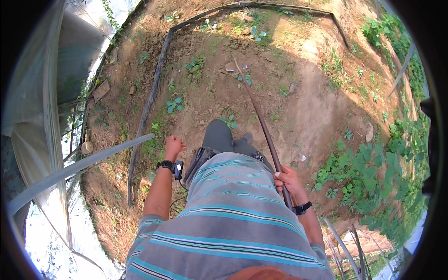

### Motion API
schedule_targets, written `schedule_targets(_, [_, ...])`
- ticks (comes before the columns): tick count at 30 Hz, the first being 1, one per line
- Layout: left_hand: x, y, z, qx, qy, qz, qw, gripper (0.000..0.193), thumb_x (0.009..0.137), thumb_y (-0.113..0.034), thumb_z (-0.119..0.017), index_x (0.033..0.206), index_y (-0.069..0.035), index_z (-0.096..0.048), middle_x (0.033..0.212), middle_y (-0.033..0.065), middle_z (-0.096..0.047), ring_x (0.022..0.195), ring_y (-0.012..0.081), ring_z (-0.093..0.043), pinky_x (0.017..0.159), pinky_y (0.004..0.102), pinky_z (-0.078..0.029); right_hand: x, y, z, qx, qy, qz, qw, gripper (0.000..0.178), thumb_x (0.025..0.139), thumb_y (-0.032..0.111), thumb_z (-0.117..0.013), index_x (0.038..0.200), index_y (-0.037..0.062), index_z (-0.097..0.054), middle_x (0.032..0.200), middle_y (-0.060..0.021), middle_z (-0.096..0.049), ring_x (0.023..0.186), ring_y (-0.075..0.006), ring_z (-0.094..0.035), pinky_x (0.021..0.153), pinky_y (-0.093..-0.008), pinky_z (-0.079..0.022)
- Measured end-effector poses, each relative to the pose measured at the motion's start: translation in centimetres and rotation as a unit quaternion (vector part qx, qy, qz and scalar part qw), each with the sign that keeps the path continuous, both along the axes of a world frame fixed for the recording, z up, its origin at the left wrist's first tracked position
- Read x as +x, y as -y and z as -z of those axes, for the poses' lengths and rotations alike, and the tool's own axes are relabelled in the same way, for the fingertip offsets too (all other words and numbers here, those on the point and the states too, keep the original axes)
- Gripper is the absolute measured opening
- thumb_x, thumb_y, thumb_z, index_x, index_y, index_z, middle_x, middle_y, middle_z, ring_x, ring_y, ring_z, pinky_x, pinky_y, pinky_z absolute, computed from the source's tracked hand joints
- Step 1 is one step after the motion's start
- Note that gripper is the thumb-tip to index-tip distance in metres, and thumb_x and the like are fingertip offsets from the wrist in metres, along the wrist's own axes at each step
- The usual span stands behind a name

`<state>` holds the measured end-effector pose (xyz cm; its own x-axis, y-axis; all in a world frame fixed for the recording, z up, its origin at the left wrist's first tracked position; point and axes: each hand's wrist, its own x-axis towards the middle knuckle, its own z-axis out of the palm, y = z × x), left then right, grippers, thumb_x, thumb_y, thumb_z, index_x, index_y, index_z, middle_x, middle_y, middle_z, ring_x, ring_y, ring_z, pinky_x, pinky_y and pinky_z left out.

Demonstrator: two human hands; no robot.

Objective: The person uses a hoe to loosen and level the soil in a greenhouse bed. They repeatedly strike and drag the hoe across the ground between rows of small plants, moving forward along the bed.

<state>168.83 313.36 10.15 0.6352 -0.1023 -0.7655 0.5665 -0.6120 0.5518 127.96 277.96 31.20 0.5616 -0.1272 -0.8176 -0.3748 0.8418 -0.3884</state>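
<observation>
My right hand (pixel 290 181) is closed around the brown wooden handle of a hoe (pixel 262 119), its thumb lying along the shaft. The handle slopes forward and slightly left from my right side, and its flat metal blade (pixel 237 66) is at the soil ahead. At my left side, my left hand (pixel 175 146) hangs in a loose fist with nothing visible in it. A pale pole (pixel 88 161) ends just to the left of that hand, apart from it. Small leafy seedlings (pixel 175 105) grow in the brown soil near my feet and around the blade.
A dark hose (pixel 151 95) curves across the soil on the left and along the far side. Plastic sheeting (pixel 35 93) hangs at the far left. Dense green plants (pixel 368 172) grow on the right. Thin poles (pixel 343 245) stand at the lower right.
</observation>
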Motion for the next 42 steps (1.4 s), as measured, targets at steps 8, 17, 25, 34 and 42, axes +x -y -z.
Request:
schedule_targets(8, [2.2, 25.0, -1.2, -0.055, 0.118, 0.384, 0.914, 0.031, 0.094, -0.029, -0.059, 0.1, 0.001, -0.065, 0.093, 0.0186, -0.071, 0.088, 0.0337, -0.071, 0.08, 0.0449, -0.054, -2.0, -0.8, -1.1, -0.084, -0.054, -0.087, 0.991, 0.03, 0.092, 0.01, -0.066, 0.119, 0.001, -0.056, 0.082, -0.0014, -0.06, 0.061, -0.008, -0.056, 0.051, -0.0251, -0.046])
schedule_targets(17, [-7.6, 35.2, 16.3, -0.023, -0.457, 0.015, 0.889, 0.036, 0.103, -0.034, -0.058, 0.109, 0.001, -0.057, 0.089, 0.0115, -0.064, 0.074, 0.0262, -0.07, 0.062, 0.0463, -0.062, -0.1, -9.4, -8.3, 0.069, -0.378, -0.079, 0.92, 0.031, 0.092, 0.012, -0.074, 0.117, -0.0012, -0.063, 0.085, -0.0055, -0.065, 0.077, -0.015, -0.063, 0.071, -0.0317, -0.052])
schedule_targets(25, [1.7, 37.9, 20.1, -0.05, -0.395, -0.021, 0.917, 0.022, 0.098, -0.016, -0.063, 0.083, -0.004, -0.051, 0.062, 0.0101, -0.051, 0.047, 0.0273, -0.051, 0.042, 0.0466, -0.045, 10.0, -13.7, -1.0, -0.04, -0.472, -0.266, 0.84, 0.027, 0.086, 0.019, -0.079, 0.102, 0.0005, -0.068, 0.069, -0.0123, -0.062, 0.063, -0.0246, -0.063, 0.062, -0.0397, -0.051])
schedule_targets(34, [26.8, 56.4, 32.0, -0.066, -0.03, 0.143, 0.987, 0.026, 0.099, -0.023, -0.058, 0.102, 0.002, -0.052, 0.07, 0.012, -0.059, 0.049, 0.0239, -0.059, 0.046, 0.0418, -0.048, 31.0, -7.2, 25.6, -0.345, -0.369, -0.196, 0.84, 0.03, 0.088, 0.022, -0.075, 0.107, 0.0009, -0.066, 0.079, -0.0221, -0.068, 0.074, -0.043, -0.068, 0.069, -0.0509, -0.053])
schedule_targets(42, [27.6, 56.4, 33.1, 0.072, 0.078, 0.272, 0.957, 0.042, 0.101, -0.03, -0.059, 0.118, 0.009, -0.058, 0.114, 0.0305, -0.067, 0.108, 0.0459, -0.067, 0.09, 0.0518, -0.054, 34.0, -6.9, 27.0, -0.286, -0.355, -0.162, 0.875, 0.03, 0.089, 0.023, -0.076, 0.109, 0.0025, -0.066, 0.082, -0.0228, -0.07, 0.078, -0.043, -0.07, 0.07, -0.0505, -0.054])
